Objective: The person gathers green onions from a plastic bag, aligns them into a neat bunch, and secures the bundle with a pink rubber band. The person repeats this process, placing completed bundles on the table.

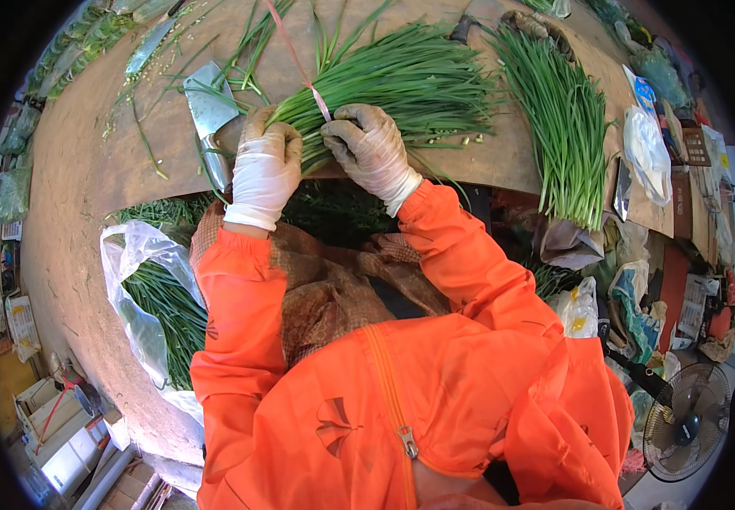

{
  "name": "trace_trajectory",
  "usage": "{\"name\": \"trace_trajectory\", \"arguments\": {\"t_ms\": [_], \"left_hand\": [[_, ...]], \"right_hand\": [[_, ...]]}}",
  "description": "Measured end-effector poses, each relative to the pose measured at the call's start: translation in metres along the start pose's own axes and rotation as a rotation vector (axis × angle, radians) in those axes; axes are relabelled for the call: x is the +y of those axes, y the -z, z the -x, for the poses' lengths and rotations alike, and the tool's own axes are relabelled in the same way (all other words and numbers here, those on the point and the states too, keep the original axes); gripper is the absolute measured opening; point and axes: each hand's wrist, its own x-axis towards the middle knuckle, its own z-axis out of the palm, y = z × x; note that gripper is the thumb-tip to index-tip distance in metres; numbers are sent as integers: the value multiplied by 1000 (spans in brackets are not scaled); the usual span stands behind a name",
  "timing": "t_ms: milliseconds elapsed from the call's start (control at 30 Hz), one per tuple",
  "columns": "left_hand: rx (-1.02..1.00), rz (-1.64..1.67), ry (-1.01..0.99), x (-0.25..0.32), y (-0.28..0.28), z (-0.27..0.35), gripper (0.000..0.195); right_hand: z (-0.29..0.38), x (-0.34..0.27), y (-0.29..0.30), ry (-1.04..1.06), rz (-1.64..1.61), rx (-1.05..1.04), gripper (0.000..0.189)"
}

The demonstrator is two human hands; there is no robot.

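A large bundle of garlic chives (406, 83) lies across the wooden board before me, its pale stem ends to the left. My left hand (269, 159), in a soiled white glove, grips those stem ends. A pink plastic strip (307, 76) crosses the bundle and runs up out of view. At its lower end are the bent fingers of my gloved right hand (367, 146), closed on the strip against the stems; the exact pinch is hidden. Left of my left hand, a cleaver (211, 105) rests flat on the board, its metal handle towards me.
A second chive bundle (559, 127) overhangs the board's edge at right, near a phone (622, 189) and a white plastic bag (648, 153). Another knife (149, 44) lies at upper left. More chives fill a clear bag (151, 306) beside my left arm. A fan (686, 421) stands lower right.
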Motion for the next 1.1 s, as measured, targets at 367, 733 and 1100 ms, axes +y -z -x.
{"name": "trace_trajectory", "arguments": {"t_ms": [367,733,1100], "left_hand": [[426,938,514,-29,-28,41,29],[513,720,462,3,-64,9,53],[576,1596,692,5,-53,3,52]], "right_hand": [[-19,-6,8,-8,98,-6,24],[-55,18,-23,-136,236,-314,44],[-50,16,-12,-198,40,-292,39]]}}
